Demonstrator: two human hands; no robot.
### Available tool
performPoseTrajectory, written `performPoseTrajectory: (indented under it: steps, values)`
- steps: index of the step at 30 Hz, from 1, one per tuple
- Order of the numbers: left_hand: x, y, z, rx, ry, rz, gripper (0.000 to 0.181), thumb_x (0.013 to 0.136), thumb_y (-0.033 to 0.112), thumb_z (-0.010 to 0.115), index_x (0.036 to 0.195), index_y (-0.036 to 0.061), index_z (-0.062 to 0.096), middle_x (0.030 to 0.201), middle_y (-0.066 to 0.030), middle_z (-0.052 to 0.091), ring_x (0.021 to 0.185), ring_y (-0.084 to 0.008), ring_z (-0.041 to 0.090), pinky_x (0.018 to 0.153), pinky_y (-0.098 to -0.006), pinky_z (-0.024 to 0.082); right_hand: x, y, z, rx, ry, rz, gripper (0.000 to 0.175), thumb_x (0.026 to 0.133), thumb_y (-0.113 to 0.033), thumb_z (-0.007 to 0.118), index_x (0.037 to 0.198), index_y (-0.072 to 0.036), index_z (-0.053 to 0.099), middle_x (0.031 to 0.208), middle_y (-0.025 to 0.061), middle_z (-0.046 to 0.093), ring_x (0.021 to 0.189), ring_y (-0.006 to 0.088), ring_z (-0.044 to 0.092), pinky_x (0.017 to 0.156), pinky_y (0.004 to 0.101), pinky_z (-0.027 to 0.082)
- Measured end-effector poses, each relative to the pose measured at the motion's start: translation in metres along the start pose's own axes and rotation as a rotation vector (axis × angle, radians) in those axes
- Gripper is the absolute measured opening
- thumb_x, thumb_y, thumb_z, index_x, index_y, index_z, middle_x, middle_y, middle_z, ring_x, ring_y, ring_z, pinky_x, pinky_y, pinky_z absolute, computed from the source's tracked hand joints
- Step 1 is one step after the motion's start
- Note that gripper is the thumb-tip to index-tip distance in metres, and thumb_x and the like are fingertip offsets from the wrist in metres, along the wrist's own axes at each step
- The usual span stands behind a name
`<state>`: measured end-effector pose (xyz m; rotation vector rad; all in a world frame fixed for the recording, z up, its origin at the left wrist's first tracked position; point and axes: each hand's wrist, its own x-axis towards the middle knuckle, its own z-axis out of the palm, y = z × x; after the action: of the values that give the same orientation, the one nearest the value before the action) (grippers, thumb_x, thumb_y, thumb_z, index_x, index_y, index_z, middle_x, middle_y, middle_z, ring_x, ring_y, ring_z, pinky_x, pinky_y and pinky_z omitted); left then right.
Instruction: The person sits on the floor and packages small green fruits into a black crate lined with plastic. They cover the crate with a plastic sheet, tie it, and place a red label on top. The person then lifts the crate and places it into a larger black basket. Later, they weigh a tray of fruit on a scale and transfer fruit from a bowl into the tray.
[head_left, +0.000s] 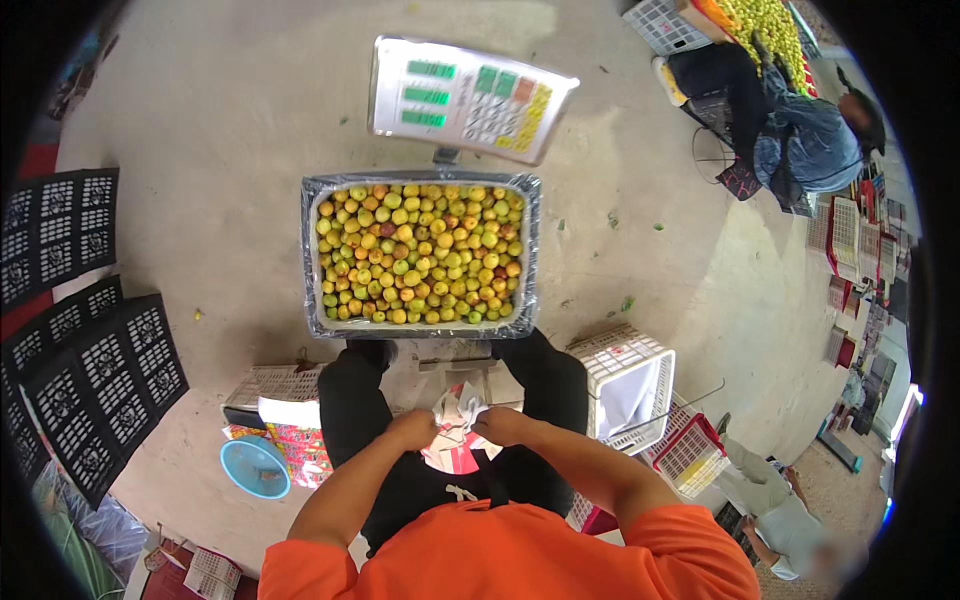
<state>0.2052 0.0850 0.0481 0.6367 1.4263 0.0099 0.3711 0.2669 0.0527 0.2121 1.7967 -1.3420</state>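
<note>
Between my knees, my left hand (414, 430) and my right hand (499, 426) grip opposite sides of a crumpled piece of printed paper (456, 420). Both hands are closed, with the fingers partly hidden. In front of my feet a plastic-lined crate (309, 259) is full of small round yellow-green fruit (420, 255), some of it reddish. The lit display and keypad of a digital weighing scale (450, 101) stand just beyond the crate.
A white plastic crate (667, 405) with a pale lining lies right of my leg. At the left are a blue basin (255, 466) and black perforated crates (105, 390). One person (806, 142) sits by heaped fruit at upper right; another person (780, 495) is at lower right.
</note>
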Motion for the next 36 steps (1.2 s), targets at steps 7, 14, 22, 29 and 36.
performPoseTrajectory:
  steps: [7, 14, 22, 29, 36]
  values:
    - [-0.059, 0.082, 0.028, -0.108, 0.275, -0.072, 0.039, 0.087, 0.032, 0.046, 0.099, 0.0006, 0.066, 0.102, -0.0253, 0.065, 0.096, -0.0409, 0.063, 0.084, -0.0467, 0.049, -0.098, 0.042, -0.051, -0.450, 0.351, -0.492, 0.027, 0.090, -0.025, 0.051, 0.079, -0.002, 0.060, 0.077, 0.0130, 0.065, 0.069, 0.0281, 0.065, 0.068, 0.0396, 0.052]
    - [-0.086, 0.166, 0.002, -0.687, 0.232, -0.100, 0.026, 0.094, 0.021, 0.053, 0.101, -0.0018, 0.061, 0.084, -0.0131, 0.069, 0.070, -0.0200, 0.067, 0.061, -0.0324, 0.054, -0.214, 0.117, -0.156, -0.778, -0.007, 0.049, 0.024, 0.085, -0.028, 0.057, 0.089, -0.006, 0.067, 0.080, 0.0159, 0.067, 0.077, 0.0345, 0.066, 0.067, 0.0443, 0.053]
    - [-0.086, 0.178, -0.099, -0.705, 0.296, -0.107, 0.016, 0.091, 0.010, 0.053, 0.096, -0.0014, 0.062, 0.081, -0.0166, 0.066, 0.063, -0.0243, 0.065, 0.055, -0.0323, 0.053, -0.297, 0.148, -0.111, 1.316, 0.303, 0.523, 0.021, 0.088, -0.026, 0.047, 0.084, -0.008, 0.058, 0.071, 0.0128, 0.047, 0.056, 0.0251, 0.042, 0.043, 0.0371, 0.031]
    - [-0.082, 0.145, -0.169, -0.873, 0.605, -0.116, 0.013, 0.088, 0.009, 0.056, 0.088, -0.0031, 0.057, 0.077, -0.0178, 0.064, 0.061, -0.0243, 0.062, 0.050, -0.0342, 0.051, -0.319, 0.067, -0.176, 0.150, 0.337, 0.505, 0.042, 0.092, -0.036, 0.047, 0.086, 0.000, 0.067, 0.072, 0.0145, 0.066, 0.061, 0.0245, 0.066, 0.050, 0.0374, 0.053]
    - [-0.039, 0.174, -0.082, -0.822, 0.502, -0.324, 0.019, 0.090, 0.012, 0.053, 0.095, -0.0050, 0.060, 0.090, -0.0198, 0.064, 0.072, -0.0275, 0.064, 0.058, -0.0382, 0.054, -0.335, 0.212, -0.317, 0.791, 0.442, 0.432, 0.028, 0.092, -0.024, 0.049, 0.096, 0.000, 0.064, 0.074, 0.0134, 0.066, 0.054, 0.0220, 0.061, 0.048, 0.0344, 0.051]
